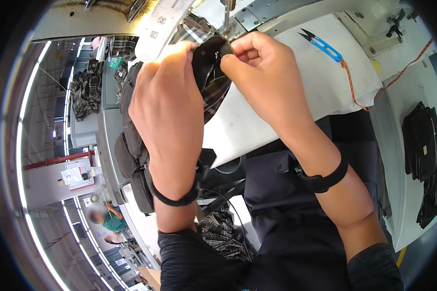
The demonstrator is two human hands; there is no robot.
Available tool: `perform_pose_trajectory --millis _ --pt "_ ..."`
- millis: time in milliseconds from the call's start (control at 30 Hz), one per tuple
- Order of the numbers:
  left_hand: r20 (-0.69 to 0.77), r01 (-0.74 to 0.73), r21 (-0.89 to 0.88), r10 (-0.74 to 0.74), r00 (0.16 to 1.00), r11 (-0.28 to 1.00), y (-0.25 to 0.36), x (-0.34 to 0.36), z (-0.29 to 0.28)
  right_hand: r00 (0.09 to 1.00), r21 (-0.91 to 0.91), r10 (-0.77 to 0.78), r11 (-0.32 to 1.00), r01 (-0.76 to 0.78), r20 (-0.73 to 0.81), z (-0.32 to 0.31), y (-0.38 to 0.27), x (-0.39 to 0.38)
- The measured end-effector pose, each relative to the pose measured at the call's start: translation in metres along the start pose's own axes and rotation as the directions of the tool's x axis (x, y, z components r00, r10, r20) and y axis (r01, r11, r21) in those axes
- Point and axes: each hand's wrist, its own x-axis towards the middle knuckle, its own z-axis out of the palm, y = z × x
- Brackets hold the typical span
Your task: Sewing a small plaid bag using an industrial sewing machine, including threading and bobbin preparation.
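A small dark fabric piece (205, 60) with a zipper and a plaid part is held up at the sewing machine (162, 26), close to its needle area. My left hand (169, 99) is closed on the piece's left edge, its fingertips partly hidden behind the hand and washed out by the machine's lamp. On the other side, my right hand (266, 72) pinches the right edge between thumb and curled fingers. Plaid cloth hangs below the zipper, between the two hands. Whether the piece touches the presser foot cannot be made out.
Blue thread snips (324, 46) lie on the white work surface (296, 80), tied to an orange cord (349, 86). Stacked dark fabric pieces (422, 140) sit at right. Dark pouch-like pieces (131, 150) line the left edge. A person in green (114, 221) is farther off.
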Motion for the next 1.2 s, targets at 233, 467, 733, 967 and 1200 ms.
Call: perform_pose_trajectory --millis 233,467,733,967,1200 --pt "-0.089 -0.303 0.122 0.314 0.945 0.945 -0.029 0.010 0.022 0.974 -0.222 -0.227 0.949 0.225 0.018 -0.011 0.018 -0.019" --pt "-0.029 -0.571 -0.326 0.596 0.803 0.753 -0.050 0.029 0.016 0.979 0.211 0.052 0.973 -0.095 0.198 -0.029 0.013 -0.013" --pt "0.075 -0.560 -0.400 0.634 0.769 0.726 -0.057 0.034 0.012 0.969 0.176 0.146 0.967 -0.182 0.198 -0.028 0.007 -0.015" --pt "0.082 -0.443 -0.369 0.504 0.860 0.817 -0.040 0.028 0.012 0.974 0.184 0.119 0.971 -0.155 0.192 -0.027 0.004 -0.004" --pt "0.166 -0.355 -0.293 0.413 0.895 0.888 -0.031 0.022 0.001 0.954 -0.219 0.091 0.975 -0.027 0.287 -0.036 -0.012 -0.016"
